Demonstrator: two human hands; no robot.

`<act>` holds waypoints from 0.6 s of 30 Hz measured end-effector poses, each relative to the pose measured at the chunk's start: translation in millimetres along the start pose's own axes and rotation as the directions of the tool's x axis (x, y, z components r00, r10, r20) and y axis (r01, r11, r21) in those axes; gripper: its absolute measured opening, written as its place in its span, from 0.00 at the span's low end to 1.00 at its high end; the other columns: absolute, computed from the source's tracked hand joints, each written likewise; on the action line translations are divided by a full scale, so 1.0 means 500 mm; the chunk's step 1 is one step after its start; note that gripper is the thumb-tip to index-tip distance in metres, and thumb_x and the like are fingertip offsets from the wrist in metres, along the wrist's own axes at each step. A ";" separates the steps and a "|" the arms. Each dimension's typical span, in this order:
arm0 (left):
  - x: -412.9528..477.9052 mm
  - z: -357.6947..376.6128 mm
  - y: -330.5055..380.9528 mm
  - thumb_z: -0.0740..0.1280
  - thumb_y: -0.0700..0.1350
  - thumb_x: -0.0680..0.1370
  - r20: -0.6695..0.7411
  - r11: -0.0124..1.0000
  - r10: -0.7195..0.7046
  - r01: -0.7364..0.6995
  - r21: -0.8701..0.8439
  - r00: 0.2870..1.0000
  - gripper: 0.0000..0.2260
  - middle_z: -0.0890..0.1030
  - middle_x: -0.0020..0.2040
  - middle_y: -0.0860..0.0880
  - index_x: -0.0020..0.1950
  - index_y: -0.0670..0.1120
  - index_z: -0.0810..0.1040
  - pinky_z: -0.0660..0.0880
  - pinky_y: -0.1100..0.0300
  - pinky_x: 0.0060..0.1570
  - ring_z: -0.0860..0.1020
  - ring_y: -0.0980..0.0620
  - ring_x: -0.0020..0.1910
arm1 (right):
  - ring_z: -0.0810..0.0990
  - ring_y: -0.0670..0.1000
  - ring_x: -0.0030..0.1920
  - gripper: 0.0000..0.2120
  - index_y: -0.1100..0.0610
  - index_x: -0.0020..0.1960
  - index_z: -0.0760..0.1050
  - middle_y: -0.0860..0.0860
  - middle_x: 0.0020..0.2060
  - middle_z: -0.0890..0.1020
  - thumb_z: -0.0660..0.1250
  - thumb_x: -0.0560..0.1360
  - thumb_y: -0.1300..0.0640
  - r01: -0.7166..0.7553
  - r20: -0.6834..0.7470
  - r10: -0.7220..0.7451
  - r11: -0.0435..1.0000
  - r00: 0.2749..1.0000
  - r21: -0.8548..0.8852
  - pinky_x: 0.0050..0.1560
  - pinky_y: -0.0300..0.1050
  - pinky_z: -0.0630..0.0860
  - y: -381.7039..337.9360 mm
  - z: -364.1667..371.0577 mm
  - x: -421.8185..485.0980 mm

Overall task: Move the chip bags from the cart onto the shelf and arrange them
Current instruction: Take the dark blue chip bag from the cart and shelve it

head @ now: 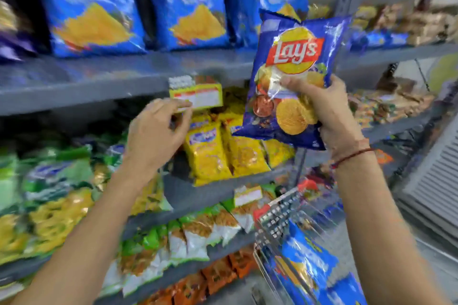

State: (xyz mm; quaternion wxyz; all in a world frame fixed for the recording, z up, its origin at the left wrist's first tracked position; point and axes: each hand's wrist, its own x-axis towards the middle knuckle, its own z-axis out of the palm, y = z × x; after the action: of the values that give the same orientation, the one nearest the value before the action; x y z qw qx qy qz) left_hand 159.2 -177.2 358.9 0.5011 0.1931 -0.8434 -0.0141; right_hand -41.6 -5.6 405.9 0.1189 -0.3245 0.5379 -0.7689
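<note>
While the right hand (332, 111) holds one blue Lay's bag (290, 77) upright in front of the shelf's front edge, its fingers (295, 83) are clamped on the bag's lower part. The left hand (156, 131) is raised near a yellow price label (198, 95) on the upper shelf (99, 77), fingers loosely curled and apart, holding nothing. Three big blue bags (188, 5) stand on that shelf. The cart (285, 220) below carries more blue bags (307, 262).
</note>
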 end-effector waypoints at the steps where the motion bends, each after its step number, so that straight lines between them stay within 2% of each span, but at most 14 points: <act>1: 0.016 -0.050 -0.018 0.63 0.44 0.75 -0.042 0.999 0.005 -0.003 0.034 0.999 0.11 0.84 0.46 0.39 0.49 0.40 0.81 0.69 0.57 0.50 0.81 0.41 0.46 | 0.85 0.45 0.34 0.13 0.59 0.47 0.81 0.46 0.32 0.87 0.76 0.64 0.66 0.019 0.038 -0.020 1.000 0.999 0.016 0.33 0.38 0.80 -0.022 0.040 0.013; 5: 0.047 -0.238 -0.102 0.63 0.44 0.76 -0.173 0.978 -0.011 0.046 0.204 0.985 0.10 0.83 0.48 0.39 0.50 0.40 0.81 0.69 0.56 0.53 0.80 0.40 0.48 | 0.85 0.48 0.37 0.18 0.62 0.53 0.80 0.47 0.36 0.87 0.77 0.65 0.64 0.089 0.185 -0.105 0.992 0.977 0.094 0.37 0.42 0.82 -0.095 0.205 0.043; 8: 0.038 -0.349 -0.166 0.64 0.44 0.75 -0.249 0.943 -0.070 0.145 0.298 0.966 0.11 0.83 0.48 0.39 0.52 0.40 0.80 0.69 0.54 0.53 0.79 0.40 0.50 | 0.86 0.45 0.38 0.16 0.60 0.51 0.80 0.46 0.36 0.87 0.77 0.65 0.64 0.096 0.279 -0.144 0.979 0.950 0.180 0.36 0.39 0.82 -0.128 0.329 0.048; 11: 0.010 -0.441 -0.230 0.63 0.44 0.75 -0.338 0.883 -0.116 0.252 0.395 0.934 0.11 0.83 0.47 0.39 0.52 0.40 0.80 0.70 0.53 0.51 0.78 0.40 0.48 | 0.85 0.45 0.38 0.15 0.57 0.49 0.79 0.45 0.36 0.87 0.78 0.64 0.65 0.100 0.396 -0.196 0.963 0.897 0.250 0.41 0.42 0.83 -0.141 0.471 0.039; 15: -0.030 -0.515 -0.302 0.60 0.47 0.75 -0.359 0.809 -0.167 0.336 0.482 0.918 0.14 0.82 0.48 0.40 0.52 0.41 0.79 0.70 0.52 0.50 0.78 0.40 0.50 | 0.85 0.42 0.38 0.18 0.57 0.51 0.79 0.43 0.38 0.86 0.79 0.64 0.64 0.095 0.506 -0.242 0.949 0.828 0.299 0.38 0.37 0.80 -0.130 0.654 0.010; 18: -0.045 -0.540 -0.344 0.59 0.50 0.76 -0.307 0.768 -0.243 0.376 0.518 0.920 0.16 0.82 0.50 0.40 0.55 0.41 0.78 0.74 0.49 0.50 0.78 0.40 0.52 | 0.85 0.43 0.43 0.21 0.54 0.51 0.77 0.47 0.44 0.86 0.80 0.62 0.60 0.098 0.530 -0.238 0.956 0.814 0.278 0.45 0.40 0.82 -0.094 0.772 -0.011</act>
State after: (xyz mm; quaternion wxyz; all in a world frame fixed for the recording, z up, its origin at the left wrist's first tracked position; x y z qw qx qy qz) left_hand 451.8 -283.0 436.9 0.5022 0.4709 -0.7036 0.1761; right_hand 212.2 -273.6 527.7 0.2399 -0.5645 0.3527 -0.7066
